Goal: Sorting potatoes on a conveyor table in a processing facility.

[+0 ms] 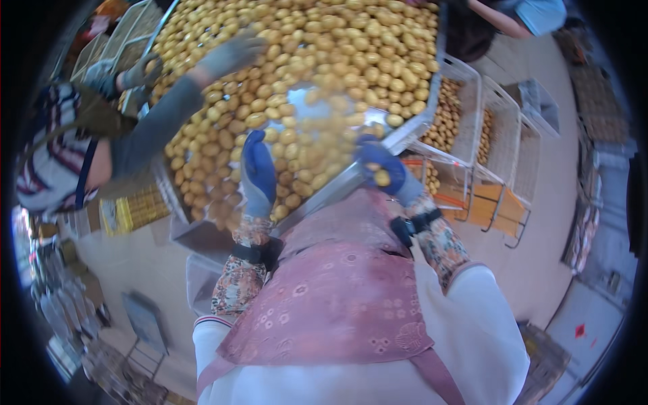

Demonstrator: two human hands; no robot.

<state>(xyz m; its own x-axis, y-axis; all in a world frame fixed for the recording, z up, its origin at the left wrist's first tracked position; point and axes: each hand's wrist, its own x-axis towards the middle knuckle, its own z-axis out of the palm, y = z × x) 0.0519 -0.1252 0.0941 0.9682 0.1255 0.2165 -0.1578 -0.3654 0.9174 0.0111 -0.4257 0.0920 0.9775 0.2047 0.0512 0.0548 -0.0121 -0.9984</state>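
My left hand [259,172], in a blue and grey glove, is held upright among round yellow-brown produce [283,40] that looks like small potatoes. Its fingers are stretched out, and I see nothing in its grasp. By the metal rim [334,185] of the sorting table is my right hand [387,172], gloved alike, with its fingers curled. A yellow piece [381,177] shows in its grip, and part of another shows just above. Between both hands many pieces are blurred, and a patch of bare metal tabletop [309,104] shows beyond them.
At the left, a co-worker's gloved hand [233,50] reaches over the produce. Another person's arm [498,19] is at the top right. Plastic crates [468,96] with produce stand right of the table on a metal rack [468,197]. A yellow crate [134,210] sits at the lower left.
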